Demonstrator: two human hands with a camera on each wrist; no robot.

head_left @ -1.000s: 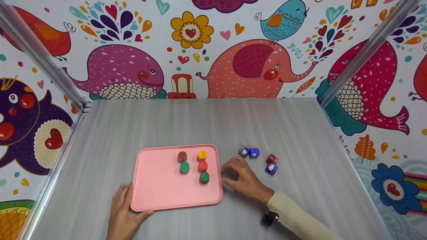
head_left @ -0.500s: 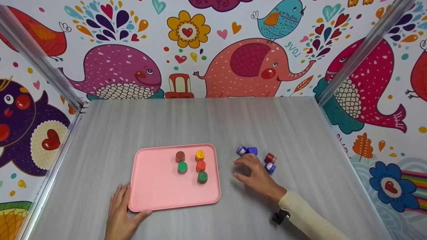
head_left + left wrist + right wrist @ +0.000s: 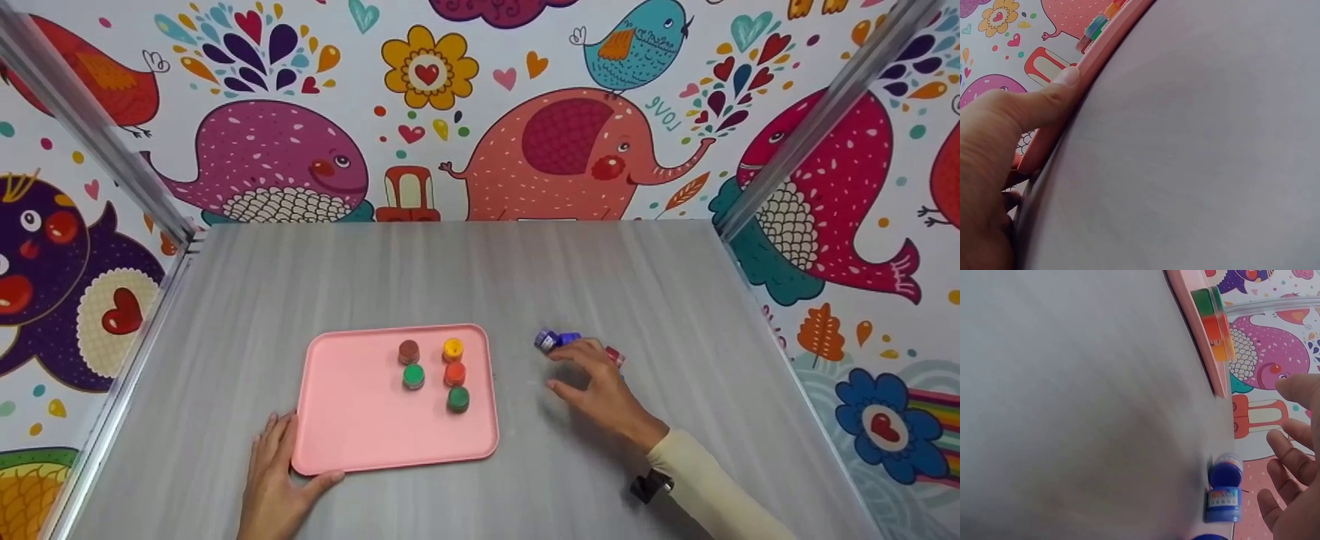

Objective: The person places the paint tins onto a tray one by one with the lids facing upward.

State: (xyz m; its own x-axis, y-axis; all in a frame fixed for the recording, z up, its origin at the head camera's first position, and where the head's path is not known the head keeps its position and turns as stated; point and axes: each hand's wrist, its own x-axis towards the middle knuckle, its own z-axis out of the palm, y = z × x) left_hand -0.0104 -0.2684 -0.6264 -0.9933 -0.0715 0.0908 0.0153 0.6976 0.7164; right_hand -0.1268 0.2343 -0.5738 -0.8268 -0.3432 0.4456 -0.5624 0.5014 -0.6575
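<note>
My left hand holds the near left corner of a pink tray, thumb on the front rim and fingers along the left side. In the left wrist view the thumb presses on the rim. On the tray stand small paint jars: brown, light green, yellow, orange-red and dark green. My right hand hovers with nothing in it, fingers apart, near two blue paint jars and a red paint jar. The hand hides part of this group.
Everything lies on a grey table. Printed walls with metal corner posts enclose its back and sides. A black wrist camera sits on the right sleeve. In the right wrist view the blue jars lie on their sides.
My right hand has moved right from the tray's right edge to the loose jars, now covering the blue jar beside the red one. My left hand has stayed on the tray.
</note>
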